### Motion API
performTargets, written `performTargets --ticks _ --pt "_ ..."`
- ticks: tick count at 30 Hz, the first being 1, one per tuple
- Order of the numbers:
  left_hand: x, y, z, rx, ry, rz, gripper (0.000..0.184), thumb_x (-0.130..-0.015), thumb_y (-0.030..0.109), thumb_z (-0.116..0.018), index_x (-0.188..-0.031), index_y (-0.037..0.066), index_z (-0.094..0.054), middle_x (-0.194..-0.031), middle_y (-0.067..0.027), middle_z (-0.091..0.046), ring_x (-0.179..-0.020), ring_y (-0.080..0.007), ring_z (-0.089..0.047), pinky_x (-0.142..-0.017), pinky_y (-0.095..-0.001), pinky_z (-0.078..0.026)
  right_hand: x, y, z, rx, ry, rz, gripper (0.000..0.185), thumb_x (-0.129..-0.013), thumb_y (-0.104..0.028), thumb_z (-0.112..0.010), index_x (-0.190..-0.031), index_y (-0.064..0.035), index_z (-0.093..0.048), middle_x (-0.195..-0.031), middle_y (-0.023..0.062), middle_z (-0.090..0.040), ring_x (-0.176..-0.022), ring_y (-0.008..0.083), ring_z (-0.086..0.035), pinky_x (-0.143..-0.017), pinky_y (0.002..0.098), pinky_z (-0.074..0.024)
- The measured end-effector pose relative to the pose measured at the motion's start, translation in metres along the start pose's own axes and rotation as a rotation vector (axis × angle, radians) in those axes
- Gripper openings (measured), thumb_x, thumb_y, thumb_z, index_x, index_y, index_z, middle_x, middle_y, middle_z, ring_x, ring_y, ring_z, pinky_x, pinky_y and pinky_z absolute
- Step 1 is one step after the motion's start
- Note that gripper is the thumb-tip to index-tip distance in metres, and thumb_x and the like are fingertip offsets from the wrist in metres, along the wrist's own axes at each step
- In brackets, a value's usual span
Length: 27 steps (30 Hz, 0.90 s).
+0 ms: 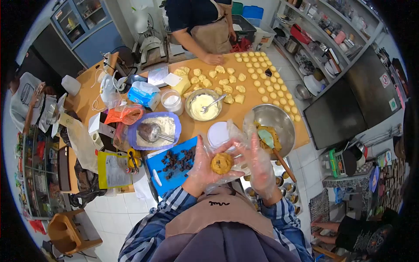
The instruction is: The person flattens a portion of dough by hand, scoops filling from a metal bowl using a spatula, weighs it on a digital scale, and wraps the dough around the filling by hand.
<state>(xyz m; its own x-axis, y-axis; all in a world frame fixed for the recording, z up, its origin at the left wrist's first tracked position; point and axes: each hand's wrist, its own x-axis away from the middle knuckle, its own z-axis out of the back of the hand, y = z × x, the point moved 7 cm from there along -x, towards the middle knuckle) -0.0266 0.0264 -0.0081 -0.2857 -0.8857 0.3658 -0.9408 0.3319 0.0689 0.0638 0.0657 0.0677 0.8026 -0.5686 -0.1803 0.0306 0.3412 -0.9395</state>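
A round orange-brown dough ball (221, 163) with dark specks lies on the palm of my left hand (204, 165), whose gloved fingers are spread. My right hand (258, 168), in a clear plastic glove, is raised just right of the ball with its fingers apart and nothing in it. Behind it stands a steel bowl (286, 126) with orange-brown dough, a green spatula (266, 138) leaning in it. Left of my left hand, dark chocolate cubes (176, 163) lie on a blue board (162, 185). A white round lid (219, 134) is just beyond my hands.
Flour fills a purple tub (176, 126); a bowl of cream-coloured filling (204, 107) holds a spoon. Dough pieces (224, 81) and rows of dough balls (268, 83) cover the far table. A co-worker's hand (214, 59) rests there. Small metal moulds (290, 187) sit below my right hand.
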Motion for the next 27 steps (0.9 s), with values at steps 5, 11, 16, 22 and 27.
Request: performTargets --ticks 5,11,16,22,27 --pt "-0.007 0.005 0.007 -0.012 -0.099 -0.031 0.102 -0.076 0.085 -0.029 -0.138 0.005 -0.039 -0.14 -0.0167 -0.041 -0.128 -0.0358 -0.04 -0.103 -0.0607 -0.03 0.003 0.023 -0.015 0.727 -0.124 0.211 0.075 -0.078 -0.016 -0.063 -0.142 0.0017 -0.027 -0.131 0.0155 -0.053 -0.125 0.0348 -0.045 -0.109 0.059 -0.0183" --pt "-0.006 0.0 0.002 -0.112 -0.053 0.045 0.094 -0.081 0.08 -0.027 -0.139 0.008 -0.038 -0.139 -0.0159 -0.043 -0.124 -0.0362 -0.045 -0.098 -0.0547 -0.041 -0.008 -0.026 -0.004 0.519 -0.065 0.188 0.08 -0.074 -0.02 -0.07 -0.142 -0.0038 -0.031 -0.126 0.0144 -0.056 -0.119 0.0347 -0.051 -0.107 0.0576 -0.0213" --pt "-0.011 -0.005 0.001 0.137 -0.297 0.115 0.094 -0.08 0.081 -0.028 -0.14 0.009 -0.037 -0.14 -0.0154 -0.042 -0.123 -0.037 -0.046 -0.097 -0.0563 -0.042 -0.003 0.009 -0.008 0.499 -0.089 0.193 0.079 -0.074 -0.02 -0.069 -0.142 -0.0027 -0.033 -0.124 0.0177 -0.056 -0.111 0.0356 -0.055 -0.106 0.0523 -0.0267" --pt "-0.012 -0.001 0.0 0.232 -0.43 0.038 0.104 -0.075 0.086 -0.025 -0.143 0.008 -0.032 -0.144 -0.0155 -0.036 -0.131 -0.0355 -0.037 -0.102 -0.0669 -0.027 0.001 -0.009 0.009 0.184 0.131 0.038 0.067 -0.077 -0.024 -0.064 -0.138 -0.0051 -0.042 -0.13 0.0241 -0.048 -0.114 0.0401 -0.05 -0.103 0.0486 -0.0319" --pt "-0.017 0.013 0.016 -0.008 -0.009 -0.227 0.098 -0.077 0.083 -0.027 -0.14 0.008 -0.04 -0.141 -0.0147 -0.041 -0.127 -0.0317 -0.042 -0.106 -0.0516 -0.031 -0.002 -0.02 -0.016 0.629 0.013 0.038 0.068 -0.079 -0.038 -0.06 -0.137 -0.0062 -0.044 -0.141 0.0261 -0.034 -0.13 0.0448 -0.033 -0.108 0.0488 -0.023"
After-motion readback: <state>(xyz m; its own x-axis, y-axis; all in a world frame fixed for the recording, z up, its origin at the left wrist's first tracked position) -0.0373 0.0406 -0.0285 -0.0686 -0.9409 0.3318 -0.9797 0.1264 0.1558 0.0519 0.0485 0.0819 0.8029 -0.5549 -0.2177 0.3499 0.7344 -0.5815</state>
